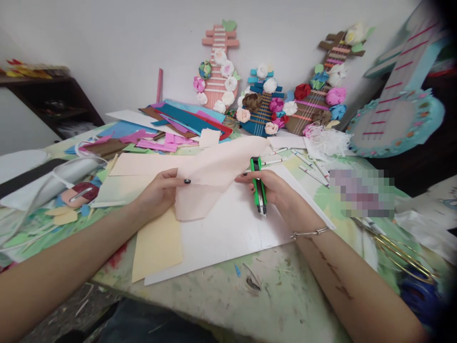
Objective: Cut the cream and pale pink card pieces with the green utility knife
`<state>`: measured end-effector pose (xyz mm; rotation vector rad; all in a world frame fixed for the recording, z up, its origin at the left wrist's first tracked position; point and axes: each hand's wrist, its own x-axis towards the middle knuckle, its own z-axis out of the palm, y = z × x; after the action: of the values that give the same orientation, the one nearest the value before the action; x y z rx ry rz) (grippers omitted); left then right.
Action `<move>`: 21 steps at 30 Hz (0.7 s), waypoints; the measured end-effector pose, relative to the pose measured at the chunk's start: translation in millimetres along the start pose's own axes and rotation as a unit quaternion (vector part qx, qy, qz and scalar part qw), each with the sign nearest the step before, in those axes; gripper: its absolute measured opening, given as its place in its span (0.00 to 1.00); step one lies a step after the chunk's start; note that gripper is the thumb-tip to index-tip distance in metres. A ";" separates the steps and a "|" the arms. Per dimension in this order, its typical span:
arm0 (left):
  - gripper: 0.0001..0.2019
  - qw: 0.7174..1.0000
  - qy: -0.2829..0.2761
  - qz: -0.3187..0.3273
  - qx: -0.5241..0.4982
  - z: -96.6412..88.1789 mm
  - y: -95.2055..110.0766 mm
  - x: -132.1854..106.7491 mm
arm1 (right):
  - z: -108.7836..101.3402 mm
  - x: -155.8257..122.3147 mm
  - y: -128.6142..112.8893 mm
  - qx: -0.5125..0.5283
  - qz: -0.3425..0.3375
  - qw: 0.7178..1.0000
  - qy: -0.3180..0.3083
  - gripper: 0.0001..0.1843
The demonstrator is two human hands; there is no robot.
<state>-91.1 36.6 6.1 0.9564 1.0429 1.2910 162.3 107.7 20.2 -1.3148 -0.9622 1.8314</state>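
Observation:
A sheet of pale pink paper (pixel 203 195) is lifted above a white board (pixel 228 238), its upper part curving away to the right. My left hand (pixel 162 190) pinches its left edge, thumb on top. My right hand (pixel 269 188) holds a green and black utility knife (pixel 257 186), which points down toward the board. The thumb and fingertips of that hand are at the paper's right edge; whether they also grip it I cannot tell. Cream paper (pixel 159 247) lies under the left side, partly over the board. More pale pink paper (pixel 146 164) rests behind my left hand.
Coloured paper scraps (pixel 185 119) pile up at the back. Several flower-trimmed paper guitars (pixel 219 71) lean on the wall. Markers (pixel 310 174) and white string (pixel 328 139) lie at the right, with gold-handled scissors (pixel 396 252) nearer. A pink and maroon object (pixel 79 194) sits left.

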 end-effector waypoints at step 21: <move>0.08 0.998 -0.009 0.002 -0.059 -3.6 -5.5 4.5 | 46.0 18.1 8.7 -0.052 -0.057 0.996 0.038 0.06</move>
<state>-93.1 40.8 -0.5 0.8791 0.9399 1.3310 112.6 110.5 14.4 -1.3537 -1.0815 1.6535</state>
